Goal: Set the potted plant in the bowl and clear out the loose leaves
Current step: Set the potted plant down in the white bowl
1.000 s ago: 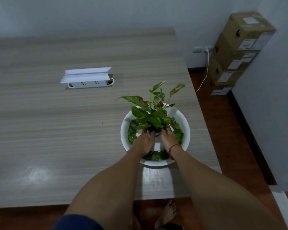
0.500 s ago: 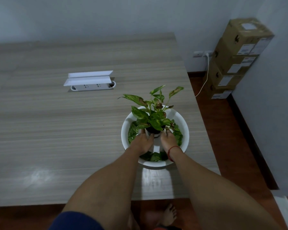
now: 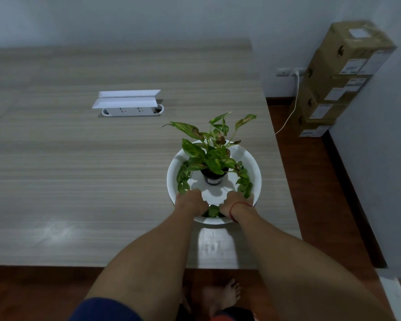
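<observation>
The potted plant (image 3: 214,163) is set in the bowl (image 3: 252,167); loose leaves (image 3: 183,179) are apparently being gathered by both curled hands, left hand (image 3: 191,201) and right hand (image 3: 235,201); lifting out is called for next.

Dim, bluish light; glare patch on the table (image 3: 56,230); edges bowed, slightly blurred.

Both forearms were bare. A thin red string bracelet (image 3: 237,206) circled the wrist of the right hand (image 3: 235,200); the left hand (image 3: 190,201) wore nothing. A dark blue sleeve (image 3: 104,310) edged the left arm, and the feet (image 3: 220,295) below were bare.
</observation>
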A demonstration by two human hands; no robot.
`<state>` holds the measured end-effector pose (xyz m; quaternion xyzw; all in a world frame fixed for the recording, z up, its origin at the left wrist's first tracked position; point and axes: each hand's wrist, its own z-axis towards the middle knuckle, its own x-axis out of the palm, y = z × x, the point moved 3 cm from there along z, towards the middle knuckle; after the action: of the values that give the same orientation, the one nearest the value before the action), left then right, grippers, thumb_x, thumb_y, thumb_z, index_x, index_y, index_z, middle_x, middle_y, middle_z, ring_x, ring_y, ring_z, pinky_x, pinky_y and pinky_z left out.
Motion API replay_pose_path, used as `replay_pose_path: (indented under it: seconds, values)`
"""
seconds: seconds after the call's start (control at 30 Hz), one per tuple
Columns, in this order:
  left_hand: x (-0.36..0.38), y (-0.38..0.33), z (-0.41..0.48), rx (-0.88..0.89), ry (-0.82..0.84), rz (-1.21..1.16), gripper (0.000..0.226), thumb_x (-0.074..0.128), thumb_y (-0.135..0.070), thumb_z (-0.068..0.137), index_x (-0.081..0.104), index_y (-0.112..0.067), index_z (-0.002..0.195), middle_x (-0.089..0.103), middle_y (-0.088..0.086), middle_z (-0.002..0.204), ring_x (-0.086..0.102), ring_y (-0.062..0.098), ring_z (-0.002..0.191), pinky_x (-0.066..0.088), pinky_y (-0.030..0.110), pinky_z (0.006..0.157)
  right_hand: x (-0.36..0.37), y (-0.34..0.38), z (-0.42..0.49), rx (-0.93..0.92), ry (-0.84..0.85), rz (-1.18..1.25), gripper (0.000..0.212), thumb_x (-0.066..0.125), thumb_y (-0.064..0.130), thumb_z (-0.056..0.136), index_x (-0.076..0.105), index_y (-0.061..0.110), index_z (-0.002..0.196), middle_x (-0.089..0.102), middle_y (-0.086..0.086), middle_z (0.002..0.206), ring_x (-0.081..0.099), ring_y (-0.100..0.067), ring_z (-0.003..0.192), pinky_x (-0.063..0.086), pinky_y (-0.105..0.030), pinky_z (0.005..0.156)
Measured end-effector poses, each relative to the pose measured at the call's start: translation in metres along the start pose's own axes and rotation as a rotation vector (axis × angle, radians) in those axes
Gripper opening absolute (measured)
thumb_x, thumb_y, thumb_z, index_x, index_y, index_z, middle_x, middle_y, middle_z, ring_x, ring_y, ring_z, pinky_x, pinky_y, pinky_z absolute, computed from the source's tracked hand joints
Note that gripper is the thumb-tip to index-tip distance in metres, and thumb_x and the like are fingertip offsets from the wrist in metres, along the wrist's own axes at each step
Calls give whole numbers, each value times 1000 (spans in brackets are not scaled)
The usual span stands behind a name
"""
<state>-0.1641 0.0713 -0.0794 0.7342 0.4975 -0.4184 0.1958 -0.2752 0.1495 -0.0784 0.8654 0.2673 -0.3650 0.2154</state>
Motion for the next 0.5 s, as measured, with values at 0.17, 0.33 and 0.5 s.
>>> replay_pose_path:
  seconds: [0.17, 0.33, 0.5]
  values:
    - [-7, -4, -7, -8, -92, 30, 37, 53, -33, 91, 53, -12, 121, 62, 8, 123, 58, 26, 116, 44, 34, 99, -5, 0, -5, -67, -139, 89, 36, 58, 27, 89, 55, 12, 122, 58, -12, 129, 55, -30, 121, 42, -38, 105]
    - [-2, 1, -1, 3, -113, 91, 46, 61, -50, 83, 56, -15, 113, 64, 5, 114, 60, 23, 111, 38, 37, 103, -4, -4, 2, -41, -147, 84, 48, 64, 40, 83, 55, 12, 121, 59, -12, 127, 58, -29, 117, 46, -35, 96]
    - [8, 2, 4, 23, -133, 99, 55, 70, -47, 76, 55, -16, 119, 57, 7, 120, 58, 23, 112, 46, 34, 97, 6, 1, 4, -84, -99, 4, 52, 74, 36, 74, 56, 11, 116, 59, -12, 121, 61, -30, 111, 48, -36, 92]
